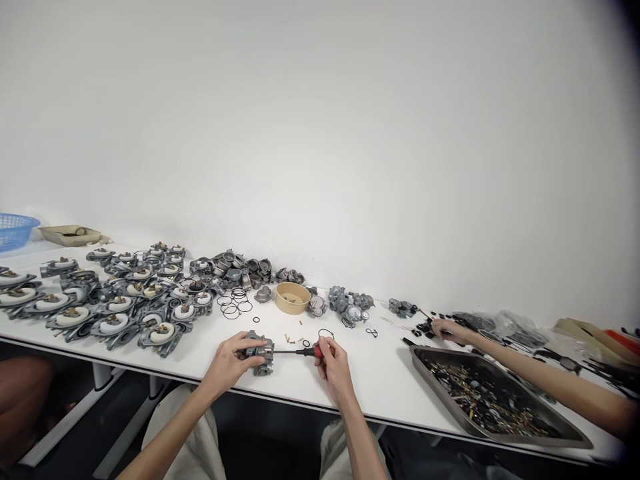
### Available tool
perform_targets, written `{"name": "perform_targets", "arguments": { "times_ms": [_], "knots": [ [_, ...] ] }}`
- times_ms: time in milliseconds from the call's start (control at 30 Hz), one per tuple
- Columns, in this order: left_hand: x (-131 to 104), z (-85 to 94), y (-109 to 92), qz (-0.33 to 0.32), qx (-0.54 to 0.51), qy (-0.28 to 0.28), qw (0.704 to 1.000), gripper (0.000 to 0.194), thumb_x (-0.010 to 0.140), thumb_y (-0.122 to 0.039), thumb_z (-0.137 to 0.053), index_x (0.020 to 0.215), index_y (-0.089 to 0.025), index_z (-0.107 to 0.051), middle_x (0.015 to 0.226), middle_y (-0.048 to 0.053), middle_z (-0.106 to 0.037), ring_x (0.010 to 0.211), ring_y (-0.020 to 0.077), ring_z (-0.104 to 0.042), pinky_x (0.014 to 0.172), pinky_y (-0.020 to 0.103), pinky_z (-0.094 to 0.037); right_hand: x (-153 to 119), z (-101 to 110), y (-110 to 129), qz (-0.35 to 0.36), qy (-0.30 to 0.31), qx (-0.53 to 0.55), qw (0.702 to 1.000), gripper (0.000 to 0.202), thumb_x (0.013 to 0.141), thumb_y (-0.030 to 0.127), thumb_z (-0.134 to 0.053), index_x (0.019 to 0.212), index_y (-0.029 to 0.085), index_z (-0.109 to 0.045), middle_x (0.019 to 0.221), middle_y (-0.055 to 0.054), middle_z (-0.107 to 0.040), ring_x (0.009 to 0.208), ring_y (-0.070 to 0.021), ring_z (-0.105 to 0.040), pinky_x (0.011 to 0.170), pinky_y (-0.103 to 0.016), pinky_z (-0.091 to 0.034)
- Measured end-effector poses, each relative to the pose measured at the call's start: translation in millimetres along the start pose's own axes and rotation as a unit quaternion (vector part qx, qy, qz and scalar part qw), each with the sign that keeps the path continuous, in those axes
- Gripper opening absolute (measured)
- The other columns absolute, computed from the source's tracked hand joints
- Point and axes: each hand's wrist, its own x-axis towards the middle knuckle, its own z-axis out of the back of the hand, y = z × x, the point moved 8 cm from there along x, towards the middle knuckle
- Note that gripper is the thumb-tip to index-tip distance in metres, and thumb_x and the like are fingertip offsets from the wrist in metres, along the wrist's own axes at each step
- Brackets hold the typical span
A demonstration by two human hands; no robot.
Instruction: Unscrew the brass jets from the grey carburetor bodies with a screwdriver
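Closest in, two bare forearms (363,433) come up from the bottom edge over pale trouser legs (185,433), and straight ahead is the action: a grey metal body (263,365) at the near edge of the white tabletop (380,387), the left hand (230,360) clamped around it, fingers over the far side, thumb along the near. Across from it the right hand (334,368) has its fingers curled closed on the red handle of a screwdriver (293,352), shaft lying level, its end right up at the metal; whether the tip sits in a slot, I can't tell. Good form here, I'd say, means keeping that shaft square to the body, pressing in while turning, and letting the left hand take the twist with its fingertips clear of the blade's path. Mind those loose brass bits (289,339) just beyond the shaft; a slip could scatter them! Now the containers: behind, a round tan bowl (295,309) with a few small pieces on its floor; out right, a steel tray (540,441) crowded with dark and brassy parts too jumbled to sort by eye, a co-worker's hand (453,331) working just past it. Far left, a shallow beige tray (53,237) holds something dark, and a blue basket (17,233) hides its contents.
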Motion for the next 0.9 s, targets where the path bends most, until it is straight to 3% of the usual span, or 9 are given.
{"name": "perform_targets", "arguments": {
  "times_ms": [167, 233, 367, 533, 667, 767, 900],
  "knots": [
    [-0.3, -1.1, 4.9, 0.017, -0.021, -0.005, 1.0, 0.035, 0.075, -0.048, -0.075, 0.106, -0.031, -0.079, 0.111, 0.007, -0.072, 0.123, 0.0334, -0.055, 0.078, 0.032, -0.056, -3.8, -7.2, 8.5, 0.036, 0.056, 0.019, 0.998, 0.034, 0.077, 0.047, -0.076, 0.095, 0.022, -0.061, 0.068, 0.003, -0.053, 0.05, -0.009, -0.04, 0.043, -0.021, -0.029],
    [-0.2, -1.3, 5.8, 0.022, -0.032, -0.004, 0.999, 0.035, 0.075, -0.048, -0.076, 0.106, -0.031, -0.079, 0.111, 0.007, -0.071, 0.126, 0.0336, -0.052, 0.081, 0.032, -0.056, -3.6, -6.4, 7.8, 0.036, 0.048, 0.002, 0.998, 0.033, 0.078, 0.048, -0.075, 0.09, 0.022, -0.06, 0.066, 0.004, -0.052, 0.047, -0.008, -0.037, 0.042, -0.021, -0.026],
    [1.5, -1.8, 5.6, 0.012, -0.057, 0.005, 0.998, 0.035, 0.072, -0.049, -0.078, 0.101, -0.028, -0.081, 0.102, 0.008, -0.068, 0.108, 0.0299, -0.061, 0.079, 0.032, -0.056, -1.5, -2.6, 1.9, 0.008, 0.012, -0.054, 0.998, 0.04, 0.085, 0.057, -0.064, 0.074, 0.019, -0.059, 0.06, 0.003, -0.048, 0.046, -0.0087, -0.035, 0.04, -0.022, -0.023],
    [3.0, -1.6, 8.0, 0.003, -0.057, 0.006, 0.998, 0.032, 0.072, -0.049, -0.078, 0.094, -0.026, -0.082, 0.099, 0.008, -0.066, 0.099, 0.0275, -0.063, 0.08, 0.034, -0.055, -4.6, -7.5, 5.2, 0.02, 0.068, 0.015, 0.997, 0.034, 0.075, 0.043, -0.076, 0.096, 0.022, -0.061, 0.065, 0.004, -0.05, 0.05, -0.0094, -0.039, 0.044, -0.021, -0.029],
    [1.4, -1.0, 6.7, 0.01, -0.049, 0.003, 0.999, 0.034, 0.074, -0.053, -0.076, 0.093, -0.026, -0.082, 0.101, 0.008, -0.066, 0.091, 0.0247, -0.063, 0.07, 0.032, -0.056, -1.8, -4.5, 0.3, 0.009, 0.037, -0.013, 0.999, 0.03, 0.08, 0.047, -0.072, 0.086, 0.021, -0.058, 0.066, 0.003, -0.054, 0.046, -0.0082, -0.038, 0.04, -0.02, -0.024],
    [0.1, 0.5, 4.6, 0.017, -0.052, -0.004, 0.999, 0.035, 0.074, -0.054, -0.075, 0.093, -0.025, -0.082, 0.1, 0.008, -0.068, 0.094, 0.0264, -0.064, 0.067, 0.031, -0.057, 1.0, -3.3, -3.6, -0.004, 0.014, -0.053, 0.998, 0.037, 0.085, 0.054, -0.066, 0.076, 0.019, -0.057, 0.061, 0.003, -0.052, 0.043, -0.0073, -0.034, 0.039, -0.021, -0.022],
    [0.0, 0.8, 4.2, 0.015, -0.048, -0.005, 0.999, 0.032, 0.075, -0.051, -0.075, 0.094, -0.026, -0.082, 0.1, 0.009, -0.07, 0.109, 0.0301, -0.061, 0.075, 0.031, -0.057, -2.4, -9.1, -0.1, 0.009, 0.074, -0.004, 0.997, 0.027, 0.08, 0.043, -0.074, 0.089, 0.02, -0.063, 0.066, 0.003, -0.051, 0.053, -0.0094, -0.042, 0.044, -0.02, -0.026]
  ]
}}
